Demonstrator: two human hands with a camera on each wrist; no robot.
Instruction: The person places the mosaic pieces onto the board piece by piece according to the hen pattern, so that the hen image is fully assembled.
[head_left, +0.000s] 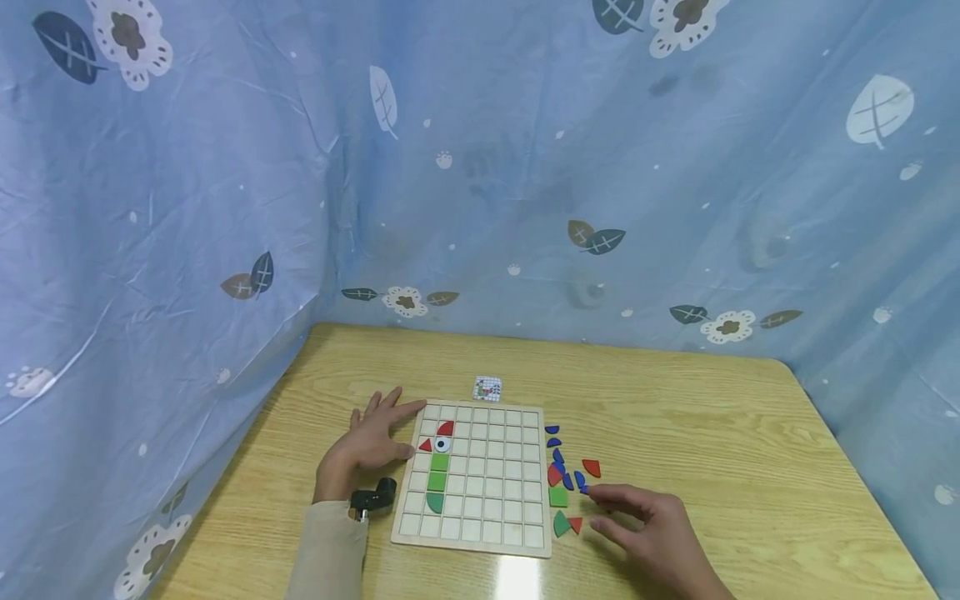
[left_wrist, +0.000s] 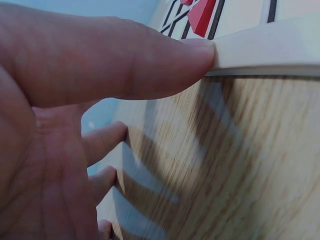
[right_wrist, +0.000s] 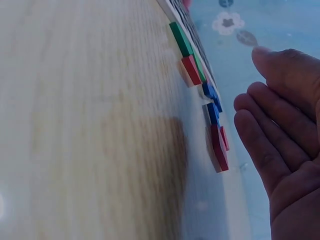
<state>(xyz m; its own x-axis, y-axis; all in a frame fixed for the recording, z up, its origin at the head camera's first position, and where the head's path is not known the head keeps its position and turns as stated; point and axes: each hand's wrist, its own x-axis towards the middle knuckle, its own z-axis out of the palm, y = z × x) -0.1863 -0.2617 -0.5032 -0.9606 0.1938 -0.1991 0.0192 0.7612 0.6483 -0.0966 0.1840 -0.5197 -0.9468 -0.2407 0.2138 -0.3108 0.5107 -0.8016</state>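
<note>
The left hand [head_left: 369, 443] is lying flat on the table [head_left: 675, 400] in the lower left of the head view, fingers straight and spread, holding nothing. Its thumb [left_wrist: 125, 60] is pressing against the left edge of the wooden grid board [head_left: 480, 475]; the left wrist view is showing the thumb tip touching the pale rim of the board [left_wrist: 270, 50], with the other fingers resting on the wood grain below.

The right hand [head_left: 648, 529] is hovering in the lower right of the head view, palm down, fingers loosely extended and gripping nothing. Its fingertips are reaching toward the loose pieces [head_left: 567, 483] lying just right of the board, nearest a small blue piece [head_left: 580, 480]; whether a fingertip is actually touching it is not clear. In the right wrist view the open fingers [right_wrist: 272, 125] are standing apart from the row of pieces [right_wrist: 212, 115], seen edge-on along the table.

The loose pieces are sitting in a cluster between the board and the right hand: blue slivers at the top, a red quarter-round [head_left: 592, 467], a green square [head_left: 558, 497], and a green and a red piece at the bottom. On the board, along its left columns, red pieces, an eye tile [head_left: 442, 445] and green pieces are sitting in cells. A small patterned card [head_left: 487, 388] is lying just above the board. Blue leaf-printed fabric [head_left: 480, 167] is hanging behind and beside the table.
</note>
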